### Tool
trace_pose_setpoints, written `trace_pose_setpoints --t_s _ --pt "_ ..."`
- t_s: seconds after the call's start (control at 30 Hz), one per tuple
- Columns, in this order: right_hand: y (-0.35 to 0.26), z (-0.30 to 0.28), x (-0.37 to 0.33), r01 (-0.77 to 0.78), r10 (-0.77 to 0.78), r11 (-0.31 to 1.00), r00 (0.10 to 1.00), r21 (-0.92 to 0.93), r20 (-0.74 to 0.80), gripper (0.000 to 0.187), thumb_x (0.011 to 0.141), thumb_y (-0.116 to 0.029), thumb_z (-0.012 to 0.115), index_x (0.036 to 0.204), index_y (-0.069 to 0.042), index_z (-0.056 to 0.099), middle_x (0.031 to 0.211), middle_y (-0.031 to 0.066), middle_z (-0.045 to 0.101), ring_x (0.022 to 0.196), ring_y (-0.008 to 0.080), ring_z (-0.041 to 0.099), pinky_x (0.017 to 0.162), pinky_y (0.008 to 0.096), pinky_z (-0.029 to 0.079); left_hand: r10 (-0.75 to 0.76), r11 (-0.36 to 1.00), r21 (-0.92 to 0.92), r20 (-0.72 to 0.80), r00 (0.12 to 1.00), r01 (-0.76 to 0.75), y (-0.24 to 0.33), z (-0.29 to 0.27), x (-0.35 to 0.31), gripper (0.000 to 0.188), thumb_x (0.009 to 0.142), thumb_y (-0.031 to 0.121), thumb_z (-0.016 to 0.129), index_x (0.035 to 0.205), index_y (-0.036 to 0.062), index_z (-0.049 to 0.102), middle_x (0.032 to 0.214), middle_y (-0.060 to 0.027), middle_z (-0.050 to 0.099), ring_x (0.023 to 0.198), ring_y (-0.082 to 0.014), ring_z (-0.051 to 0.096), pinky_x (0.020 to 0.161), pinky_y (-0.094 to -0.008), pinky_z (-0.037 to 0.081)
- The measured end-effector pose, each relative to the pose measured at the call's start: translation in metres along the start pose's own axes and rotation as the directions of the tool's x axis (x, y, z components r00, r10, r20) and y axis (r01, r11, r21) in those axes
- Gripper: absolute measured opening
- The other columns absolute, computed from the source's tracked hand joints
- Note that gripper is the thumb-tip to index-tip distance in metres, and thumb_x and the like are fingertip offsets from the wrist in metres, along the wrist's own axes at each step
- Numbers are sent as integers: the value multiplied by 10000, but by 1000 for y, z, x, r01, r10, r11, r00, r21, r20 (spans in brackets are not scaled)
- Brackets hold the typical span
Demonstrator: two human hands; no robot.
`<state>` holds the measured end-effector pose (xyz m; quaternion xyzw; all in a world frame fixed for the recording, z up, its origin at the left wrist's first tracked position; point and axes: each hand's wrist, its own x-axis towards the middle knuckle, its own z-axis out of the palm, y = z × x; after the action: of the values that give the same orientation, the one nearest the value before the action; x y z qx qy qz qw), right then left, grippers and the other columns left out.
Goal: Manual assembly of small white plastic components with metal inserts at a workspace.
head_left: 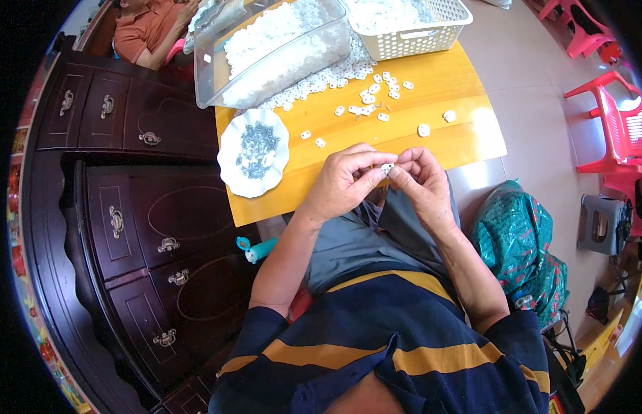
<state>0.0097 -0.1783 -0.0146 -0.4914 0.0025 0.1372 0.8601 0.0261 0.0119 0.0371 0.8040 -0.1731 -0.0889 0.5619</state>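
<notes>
Dark-brown cabinet [128, 190] flanks the yellow table [355, 131]; both hands [342, 183] [426, 188] pinch a white piece [386, 167].

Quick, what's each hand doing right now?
Left hand: closed, pinching a small white piece.
Right hand: closed, thumb and fingertips at the same small white piece.
</notes>
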Motion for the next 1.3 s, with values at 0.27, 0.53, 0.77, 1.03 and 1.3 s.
trace_pose_setpoints --t_s 0.27,0.53,0.77,1.03,1.3 --pt "2 0 -1 -9 9 999 1000 50 -1 181 989 -23 676 1107 -58 542 958 -12 658 851 32 610 727 180 489 23 1000 19 8 1000 -23 0 1 2 269 893 -29 695 1156 -2 748 881 -38 630 741 -96 573 665 -247 478" --pt "-5 10 -4 53 -37 994 988 98 -150 219 973 -3 665 1134 -49 523 966 18 648 862 62 617 755 209 513 66 957 288 -106 992 -32 21 21 4 429 805 82 807 1218 42 699 956 -68 652 763 -196 625 673 -325 526" --pt "-1 10 -6 86 -73 994 984 70 -165 224 970 -3 664 1142 -38 524 935 11 651 846 68 618 754 211 510 291 850 495 -152 945 -182 4 34 6 352 785 152 823 1102 57 702 1011 -95 689 902 -304 696 748 -395 570" --pt "-6 0 -1 -34 61 982 988 186 -141 145 1006 -90 654 1111 -49 562 913 -7 654 793 51 581 745 220 459 244 896 411 -134 960 -171 7 33 5 316 819 162 808 1101 63 707 994 -99 694 888 -316 696 742 -404 567" --pt "-2 3 -1 5 15 988 992 155 -128 129 1013 -104 666 1100 -93 571 888 -51 613 761 25 533 690 185 409 253 878 441 -101 962 -185 9 28 7 284 841 154 789 1097 64 704 994 -98 691 887 -318 697 738 -409 567"
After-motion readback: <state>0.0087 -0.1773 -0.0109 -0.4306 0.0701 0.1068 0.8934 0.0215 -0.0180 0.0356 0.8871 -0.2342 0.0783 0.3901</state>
